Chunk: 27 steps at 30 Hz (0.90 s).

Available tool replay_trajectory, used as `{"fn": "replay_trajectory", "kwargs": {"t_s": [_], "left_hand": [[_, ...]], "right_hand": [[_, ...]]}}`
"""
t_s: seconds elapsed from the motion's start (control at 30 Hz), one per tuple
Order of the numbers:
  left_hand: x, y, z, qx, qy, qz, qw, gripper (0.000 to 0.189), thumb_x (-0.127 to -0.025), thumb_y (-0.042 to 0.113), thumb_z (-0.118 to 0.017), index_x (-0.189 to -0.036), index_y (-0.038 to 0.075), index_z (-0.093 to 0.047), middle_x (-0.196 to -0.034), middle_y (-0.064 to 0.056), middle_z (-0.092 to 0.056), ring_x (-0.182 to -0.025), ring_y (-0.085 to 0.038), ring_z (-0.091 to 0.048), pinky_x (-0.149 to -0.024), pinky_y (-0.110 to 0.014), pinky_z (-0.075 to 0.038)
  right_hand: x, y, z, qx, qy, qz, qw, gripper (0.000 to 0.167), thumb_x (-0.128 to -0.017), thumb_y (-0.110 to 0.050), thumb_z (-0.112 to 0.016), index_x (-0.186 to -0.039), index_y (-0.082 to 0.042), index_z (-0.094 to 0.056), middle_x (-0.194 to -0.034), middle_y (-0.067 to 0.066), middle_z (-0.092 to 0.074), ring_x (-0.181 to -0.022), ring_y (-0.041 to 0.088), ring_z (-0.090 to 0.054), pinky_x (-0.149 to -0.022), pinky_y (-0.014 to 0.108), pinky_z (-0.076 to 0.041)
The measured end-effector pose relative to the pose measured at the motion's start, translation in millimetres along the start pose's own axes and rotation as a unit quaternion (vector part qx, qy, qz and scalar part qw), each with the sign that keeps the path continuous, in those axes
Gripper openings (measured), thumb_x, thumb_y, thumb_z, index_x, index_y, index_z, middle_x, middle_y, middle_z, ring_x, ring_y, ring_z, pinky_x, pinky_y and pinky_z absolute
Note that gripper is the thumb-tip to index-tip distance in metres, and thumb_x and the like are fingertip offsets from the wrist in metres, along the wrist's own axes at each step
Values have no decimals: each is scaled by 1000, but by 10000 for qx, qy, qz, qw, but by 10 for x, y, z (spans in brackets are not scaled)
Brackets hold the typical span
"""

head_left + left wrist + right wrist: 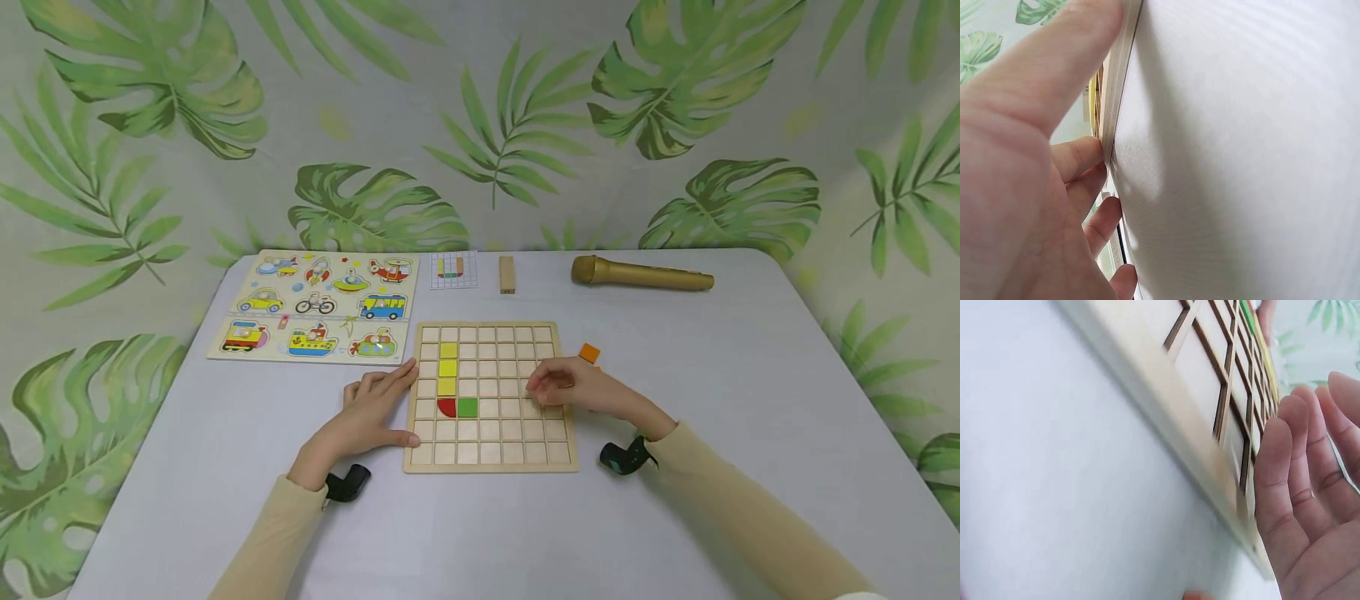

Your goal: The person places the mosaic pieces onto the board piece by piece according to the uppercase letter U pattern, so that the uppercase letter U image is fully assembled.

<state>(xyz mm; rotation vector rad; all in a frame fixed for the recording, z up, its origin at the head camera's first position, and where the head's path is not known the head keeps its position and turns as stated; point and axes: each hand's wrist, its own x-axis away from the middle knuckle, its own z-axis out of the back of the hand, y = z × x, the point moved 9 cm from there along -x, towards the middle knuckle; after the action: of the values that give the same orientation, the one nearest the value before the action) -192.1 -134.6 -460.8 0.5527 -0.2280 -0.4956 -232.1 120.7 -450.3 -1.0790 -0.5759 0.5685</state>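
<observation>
Behind the board point(489, 388), wooden block point(507, 274)

White table point(480, 533), and there's the gridded board point(490, 430) flat on it! | Left of the board, further back: vehicle puzzle point(347, 315) | Beyond the board: pattern card point(453, 282) off its left part, wooden block point(507, 273) past its middle | Beyond and right: gold microphone point(645, 275) | Just right of the board: orange tiles point(589, 353), one mostly hidden!
</observation>
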Motion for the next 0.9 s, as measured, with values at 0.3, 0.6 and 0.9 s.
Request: {"fn": "replay_trajectory", "kwargs": {"t_s": [0.3,0.6,0.9], "left_hand": [[-11,-5,-4,-20,-5,23,10000,102,-74,43,-79,-151,5,-25,-159,-7,-14,-130,-35,-22,-93,-52,-15],[-12,-5,-8,15,-15,12,10000,102,-74,43,-79,-151,5,-25,-159,-7,-14,-130,-36,-22,-93,-52,-15],[-15,-23,-21,-60,-6,10,10000,102,-74,45,-78,-152,5,-24,-159,-5,-13,-130,-34,-22,-93,-52,-14]], "right_hand": [[407,209,290,-304,268,-280,9988,23,-93,-12,-63,-109,4,-62,-98,20,-63,-82,29,-58,-70,30,-49],[804,417,531,-426,684,-481,9956,24,-94,-12,-61,-111,5,-60,-103,21,-63,-87,26,-60,-74,31,-51],[1112,548,705,-449,1114,-675,9905,26,-94,-12,-61,-112,6,-59,-106,21,-64,-92,20,-63,-74,29,-50]]}}
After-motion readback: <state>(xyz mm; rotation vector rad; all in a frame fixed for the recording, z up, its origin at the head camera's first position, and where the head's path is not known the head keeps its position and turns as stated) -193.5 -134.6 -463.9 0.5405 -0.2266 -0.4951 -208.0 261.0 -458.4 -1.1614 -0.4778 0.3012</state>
